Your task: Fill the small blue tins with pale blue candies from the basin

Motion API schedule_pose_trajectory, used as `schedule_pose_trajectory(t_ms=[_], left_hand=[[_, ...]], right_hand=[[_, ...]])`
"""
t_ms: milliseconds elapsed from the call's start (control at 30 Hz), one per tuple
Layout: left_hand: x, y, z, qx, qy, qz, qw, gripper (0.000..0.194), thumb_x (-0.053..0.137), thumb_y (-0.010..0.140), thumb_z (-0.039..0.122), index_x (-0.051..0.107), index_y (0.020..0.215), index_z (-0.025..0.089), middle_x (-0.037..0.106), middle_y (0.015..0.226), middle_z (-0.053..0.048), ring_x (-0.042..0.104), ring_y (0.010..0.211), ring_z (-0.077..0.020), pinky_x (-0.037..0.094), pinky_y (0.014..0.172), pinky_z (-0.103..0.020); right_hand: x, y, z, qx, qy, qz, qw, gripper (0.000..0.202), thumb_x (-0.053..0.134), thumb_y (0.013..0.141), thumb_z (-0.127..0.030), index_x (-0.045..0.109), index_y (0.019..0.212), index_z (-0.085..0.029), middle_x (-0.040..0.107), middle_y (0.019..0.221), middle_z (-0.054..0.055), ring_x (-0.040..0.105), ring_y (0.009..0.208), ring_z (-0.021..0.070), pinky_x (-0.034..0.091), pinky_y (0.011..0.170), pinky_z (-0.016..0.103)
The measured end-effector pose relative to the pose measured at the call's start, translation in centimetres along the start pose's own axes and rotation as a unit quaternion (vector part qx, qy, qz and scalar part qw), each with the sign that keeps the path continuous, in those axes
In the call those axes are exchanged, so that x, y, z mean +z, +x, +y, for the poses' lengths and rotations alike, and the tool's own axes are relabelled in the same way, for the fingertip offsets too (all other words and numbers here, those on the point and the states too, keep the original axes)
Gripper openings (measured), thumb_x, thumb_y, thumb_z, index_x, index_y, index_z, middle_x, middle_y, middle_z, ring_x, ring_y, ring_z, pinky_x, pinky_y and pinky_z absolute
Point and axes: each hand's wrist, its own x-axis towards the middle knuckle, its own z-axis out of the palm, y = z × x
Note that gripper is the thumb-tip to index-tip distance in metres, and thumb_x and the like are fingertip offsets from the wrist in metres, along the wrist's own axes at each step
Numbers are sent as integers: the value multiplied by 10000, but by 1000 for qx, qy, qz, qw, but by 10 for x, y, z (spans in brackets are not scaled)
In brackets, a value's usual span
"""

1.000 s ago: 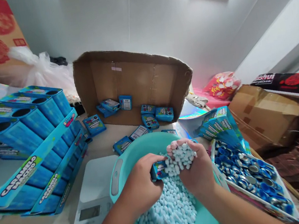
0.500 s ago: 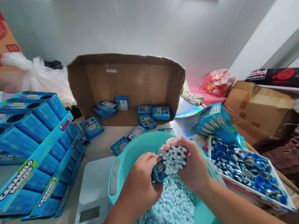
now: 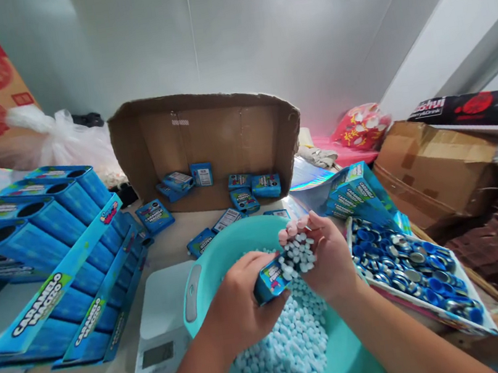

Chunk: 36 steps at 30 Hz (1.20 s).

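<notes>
Over the turquoise basin (image 3: 220,245), my left hand (image 3: 242,299) grips a small blue candy box (image 3: 270,280), tilted with its end towards my right hand. My right hand (image 3: 325,256) is cupped around a heap of pale blue candies (image 3: 297,253), its fingers curled up at the far side. The heap meets the end of the box, and whether candies are entering it is hard to see. Below both hands lies a large pile of the same candies (image 3: 285,349) in the basin.
Left of the basin is a white scale (image 3: 165,298), with a blue display carton (image 3: 37,308) of open boxes beyond it. Behind stands a brown cardboard box (image 3: 212,129) with several small blue boxes. A tray of blue and silver caps (image 3: 412,277) sits right.
My right hand has drawn slightly right and opened a little, and its heap looks smaller. More of the blue box shows in my left hand. The view has shifted slightly.
</notes>
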Motion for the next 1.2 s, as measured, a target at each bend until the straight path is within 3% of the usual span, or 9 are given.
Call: schedule_pose_trajectory(t_ms=[233,467,633,700,800,867,967,1033,1200], left_hand=[[0,-5,-2,-23,73,-64,995,586,640,806,157,521,1375,226,599,1327,-89,570,1219,-262,469,1055,-413],[-6,-2,0,-40,-14,-45,998,477,671,831,187,564,1286,282,584,1292,-43,564,1202,-203,448,1058,-325],[-8,-3,2,-59,-36,-1,998,399,685,854,242,572,1235,278,599,1195,-32,578,1131,-195,470,997,-312],[-8,-4,2,-58,-34,2,998,406,681,865,258,568,1253,292,579,1193,-29,577,1116,-188,479,982,-301],[-6,-7,0,-62,-14,27,998,431,632,911,287,533,1330,314,543,1209,-42,579,1094,-180,494,973,-300],[-7,-7,-4,-71,5,58,996,442,608,931,302,513,1362,315,530,1214,-54,578,1098,-186,498,973,-313],[-8,-6,-8,-78,22,82,993,422,605,935,305,528,1350,308,534,1190,-61,581,1098,-194,500,971,-330],[-7,-5,-9,-75,19,76,994,416,611,929,288,539,1338,307,539,1177,-59,586,1090,-193,502,970,-331],[-5,-6,-11,-59,13,40,997,533,630,858,153,530,1355,316,541,1179,-54,593,1074,-191,513,950,-315]], right_hand=[[2,-4,2,-47,-74,-17,996,252,679,790,-372,669,608,-198,614,627,-3,626,641,154,558,663,282],[-2,-12,7,-80,-140,-145,976,352,516,944,-407,699,715,-214,656,713,21,654,702,175,549,709,312],[-9,-18,11,-258,-330,-201,886,290,453,1006,-323,725,945,-243,685,1148,69,651,1077,239,508,958,406],[-10,-20,11,-289,-372,-201,859,288,429,1018,-311,712,1008,-261,655,1235,68,604,1185,254,468,1033,442],[-11,-21,7,-313,-435,-165,828,251,442,1018,-291,687,1071,-285,624,1282,52,568,1238,232,444,1069,408],[-12,-20,3,-317,-511,-154,784,179,542,979,-275,676,1097,-291,629,1238,47,586,1192,203,466,1034,343],[-13,-15,0,-304,-592,-204,718,177,664,894,-254,686,1069,-265,642,1079,53,631,1038,187,530,903,292],[-14,-10,1,-294,-602,-228,706,139,655,888,-246,705,1018,-241,635,993,56,641,937,180,554,817,284],[-21,-2,6,-275,-594,-189,733,124,604,900,-207,727,896,-223,666,850,41,647,781,165,544,682,275]])
